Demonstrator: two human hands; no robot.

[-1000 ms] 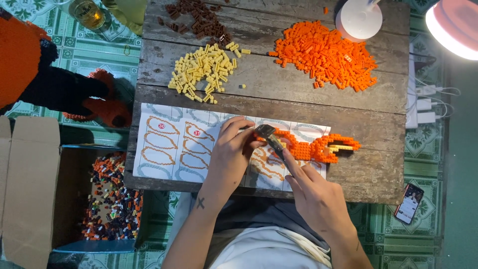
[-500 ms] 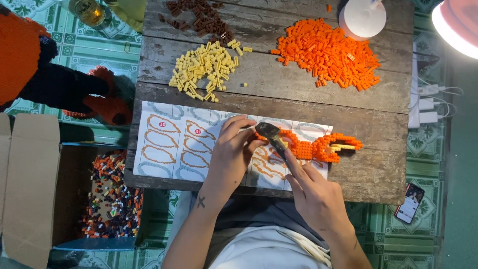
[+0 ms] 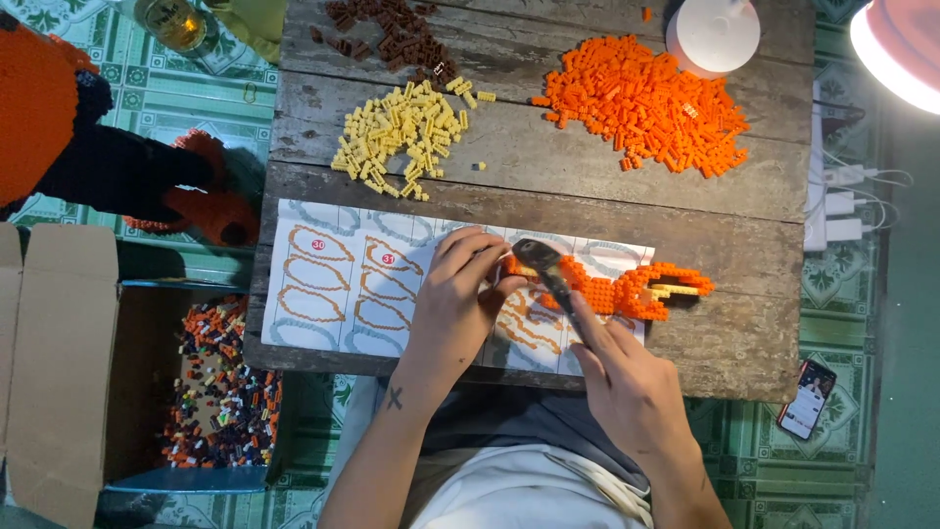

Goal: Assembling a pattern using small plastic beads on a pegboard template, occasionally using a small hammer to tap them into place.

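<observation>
My left hand (image 3: 458, 294) rests on the instruction sheet (image 3: 333, 289), its fingertips pinching the left end of an orange small-brick model (image 3: 627, 286) that lies on the sheet. My right hand (image 3: 627, 377) grips a dark metal tool (image 3: 543, 264), whose tip presses at the same end of the model. The model has a few yellow bricks at its right end. Piles of loose yellow bricks (image 3: 401, 127), orange bricks (image 3: 641, 103) and brown bricks (image 3: 392, 29) lie farther back on the wooden table (image 3: 744, 333).
A white lamp base (image 3: 713, 34) stands at the back right. A phone (image 3: 807, 397) lies on the floor at the right. At the left, an open cardboard box (image 3: 59, 362) holds mixed bricks (image 3: 220, 392), beside an orange-and-black brick figure (image 3: 88, 147).
Both hands stay at the model's left end. The tool has shifted slightly, and the view has drifted a little.
</observation>
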